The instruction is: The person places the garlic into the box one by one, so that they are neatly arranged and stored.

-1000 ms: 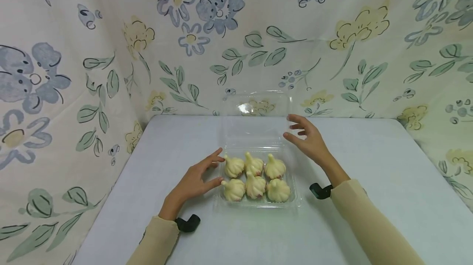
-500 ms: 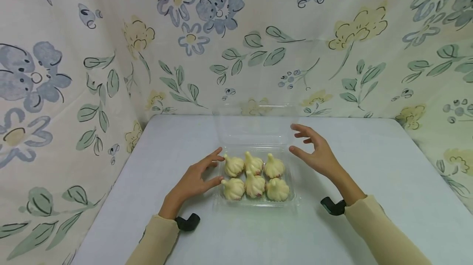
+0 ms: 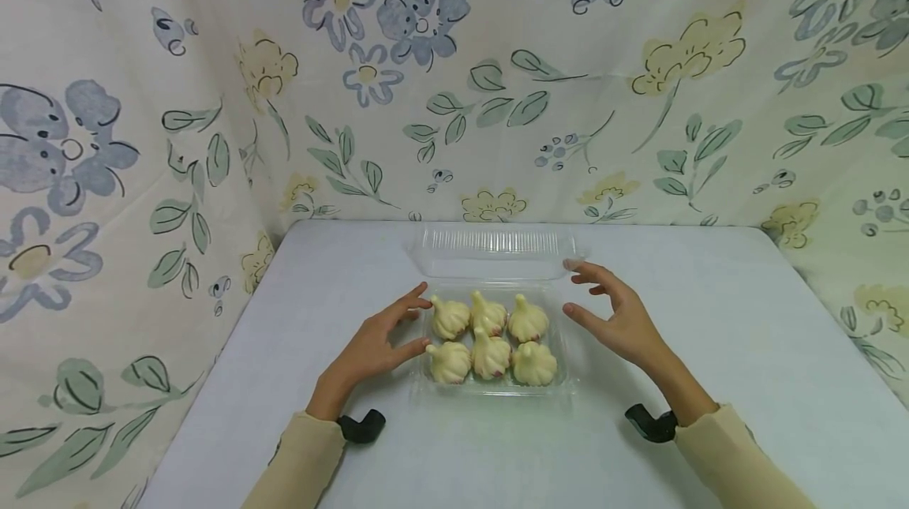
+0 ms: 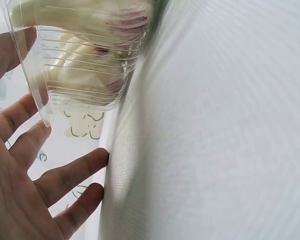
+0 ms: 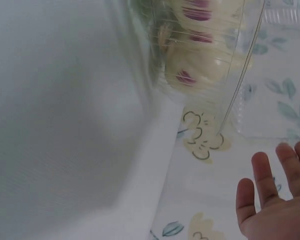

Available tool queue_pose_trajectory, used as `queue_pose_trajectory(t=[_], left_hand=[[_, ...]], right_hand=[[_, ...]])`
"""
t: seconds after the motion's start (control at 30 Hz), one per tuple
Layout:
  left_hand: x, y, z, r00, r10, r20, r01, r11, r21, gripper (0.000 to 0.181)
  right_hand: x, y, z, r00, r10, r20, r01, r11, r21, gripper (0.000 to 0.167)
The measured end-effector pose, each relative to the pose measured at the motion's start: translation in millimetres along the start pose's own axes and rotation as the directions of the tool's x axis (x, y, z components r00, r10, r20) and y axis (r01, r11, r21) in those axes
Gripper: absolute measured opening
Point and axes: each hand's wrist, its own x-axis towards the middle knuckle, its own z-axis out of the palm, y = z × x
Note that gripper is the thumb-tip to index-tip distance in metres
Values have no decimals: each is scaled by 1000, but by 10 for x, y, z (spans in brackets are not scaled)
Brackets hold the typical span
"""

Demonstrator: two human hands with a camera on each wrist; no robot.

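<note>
A clear plastic clamshell container [image 3: 490, 393] stands on the table with several pale garlic bulbs [image 3: 450, 363] in two rows. Its hinged lid [image 3: 497, 266] is tipped back behind the base, away from the bulbs. My left hand [image 3: 376, 343] is at the container's left side, thumb and fingers spread. In the left wrist view, the fingertips [image 4: 43, 131] touch the rim edge from outside. My right hand [image 3: 621, 319] hovers at the right, near the lid's right corner, holding nothing. In the right wrist view its fingers [image 5: 263, 172] are extended, apart from the container wall.
A white-covered table [image 3: 710, 335] carries the container near its middle. Behind and to the sides hangs a floral-print cloth [image 3: 639, 83]. A black wrist device [image 3: 362, 427] is on the left wrist, and another black device [image 3: 649, 424] on the right.
The lid has swung backward and down from nearly upright. My right hand has come away from the lid's edge, moving down and to the right. My left hand stays at the container's side.
</note>
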Motion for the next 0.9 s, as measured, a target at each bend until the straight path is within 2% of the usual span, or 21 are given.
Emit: queue_pose_trajectory(t=[0.2,0.37,0.53,0.7,0.77,0.9], left_hand=[[10,-16,13,1000,-8,3,8,1000,8,56],[4,-1,8,999,-38,-1,38,999,17,56],[-8,16,2,996,-83,-11,83,996,35,58],[-21,13,6,994,-112,-12,112,992,57,78],[-19,11,8,994,-113,-4,113,992,55,84],[-12,15,5,994,-108,-9,108,992,58,82]], right_hand=[[-91,9,16,998,59,3,-59,998,5,51],[-157,25,32,995,102,13,-103,995,15,53],[-209,71,70,996,93,16,-93,996,3,53],[-239,129,105,998,64,25,-65,997,39,59],[-248,152,118,998,58,33,-60,997,47,61],[-272,190,143,999,30,44,-32,998,50,57]])
